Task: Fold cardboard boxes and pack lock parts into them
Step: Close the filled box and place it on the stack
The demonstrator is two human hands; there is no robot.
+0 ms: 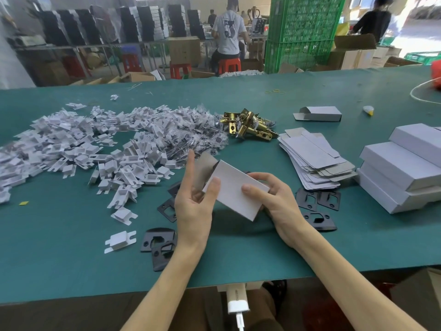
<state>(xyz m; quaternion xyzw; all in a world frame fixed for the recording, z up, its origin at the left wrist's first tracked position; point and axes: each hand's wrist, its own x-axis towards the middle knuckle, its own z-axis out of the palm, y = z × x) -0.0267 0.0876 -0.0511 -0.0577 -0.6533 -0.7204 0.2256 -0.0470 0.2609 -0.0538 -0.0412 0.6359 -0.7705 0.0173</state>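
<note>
White box [235,189] between both hands: left hand [193,206] pinches one end, right hand [274,199] curls round the other. Black plates [318,219]: four left, three right.

A teal-covered surface [310,247] fills the lower frame. Beyond it, in the upper left, a long metal-legged bench [95,47] carries rows of dark and white stacked boxes [145,22]. Red stools [180,69] stand at upper centre; a person in a grey shirt [229,32] sits on one, back turned. Tall green plastic crates [303,32] are stacked right of centre, with brown cartons [348,56] beside them. Bright daylight [420,27] washes in at the upper right, near another person in dark clothes [374,20].
</note>
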